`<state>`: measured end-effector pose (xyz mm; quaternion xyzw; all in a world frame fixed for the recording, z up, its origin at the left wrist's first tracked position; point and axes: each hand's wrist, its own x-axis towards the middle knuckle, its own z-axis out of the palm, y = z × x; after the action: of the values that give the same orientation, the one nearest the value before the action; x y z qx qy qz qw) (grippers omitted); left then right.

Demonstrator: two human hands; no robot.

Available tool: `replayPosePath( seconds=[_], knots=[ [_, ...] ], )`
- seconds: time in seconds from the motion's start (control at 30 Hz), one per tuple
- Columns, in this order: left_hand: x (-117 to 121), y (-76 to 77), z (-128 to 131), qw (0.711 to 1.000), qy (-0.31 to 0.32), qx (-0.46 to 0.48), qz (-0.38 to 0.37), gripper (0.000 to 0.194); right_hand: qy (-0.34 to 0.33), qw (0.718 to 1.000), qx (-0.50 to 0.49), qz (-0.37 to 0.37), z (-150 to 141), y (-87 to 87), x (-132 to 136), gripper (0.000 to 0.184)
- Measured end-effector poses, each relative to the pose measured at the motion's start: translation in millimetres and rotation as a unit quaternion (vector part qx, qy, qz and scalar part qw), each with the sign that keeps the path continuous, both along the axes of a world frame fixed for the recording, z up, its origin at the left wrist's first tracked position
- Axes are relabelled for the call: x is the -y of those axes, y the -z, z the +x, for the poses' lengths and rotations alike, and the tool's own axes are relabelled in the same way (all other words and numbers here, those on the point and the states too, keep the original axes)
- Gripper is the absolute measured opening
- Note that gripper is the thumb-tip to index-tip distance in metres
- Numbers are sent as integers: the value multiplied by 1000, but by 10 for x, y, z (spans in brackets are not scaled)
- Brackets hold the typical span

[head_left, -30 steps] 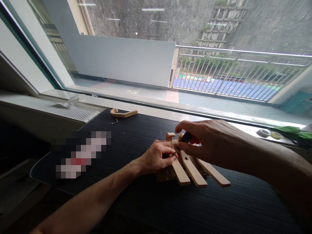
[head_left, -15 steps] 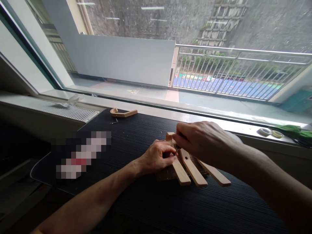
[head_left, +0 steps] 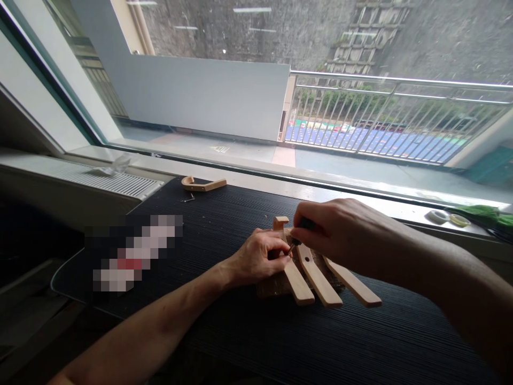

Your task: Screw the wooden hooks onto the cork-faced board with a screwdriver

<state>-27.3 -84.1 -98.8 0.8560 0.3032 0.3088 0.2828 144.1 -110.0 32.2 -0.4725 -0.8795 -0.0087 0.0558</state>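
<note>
My right hand [head_left: 340, 227] grips a screwdriver [head_left: 306, 223] by its dark handle, with the shaft slanting down to the left. My left hand [head_left: 256, 256] is closed in a pinch around the screwdriver's tip, over the leftmost wooden hook [head_left: 298, 287]; what the fingertips hold is too small to make out. Beside it lie a middle wooden hook [head_left: 320, 283] with a round hole and a right wooden hook [head_left: 356, 284], partly covered by my right hand. All three rest across a rough brown wooden board [head_left: 266, 289], mostly hidden by the hooks and hands.
On the black table [head_left: 232, 214], another curved wooden hook [head_left: 206, 185] lies at the far edge, with small screws [head_left: 189, 198] near it. A blurred-out patch [head_left: 136, 251] covers something at left. Tape rolls [head_left: 437, 216] and green material [head_left: 479, 214] sit on the windowsill.
My right hand and the screwdriver have turned and shifted slightly right, showing more of the handle. My left hand keeps its pinch, and the hooks stay in place.
</note>
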Motion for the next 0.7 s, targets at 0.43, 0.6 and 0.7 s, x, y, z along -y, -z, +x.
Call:
replayPosePath(
  seconds=[0.43,0.6,0.7],
  knots=[
    [4,0,6,1000,2,1,-4,11,11,999,46,5,-69,-155,25,22],
    [0,5,3,1000,1,6,-2,11,-2,998,49,-33,-13,-131,31,22],
    [-2,13,1,1000,5,8,-1,11,10,999,39,-20,-20,-67,18,25]
  ],
)
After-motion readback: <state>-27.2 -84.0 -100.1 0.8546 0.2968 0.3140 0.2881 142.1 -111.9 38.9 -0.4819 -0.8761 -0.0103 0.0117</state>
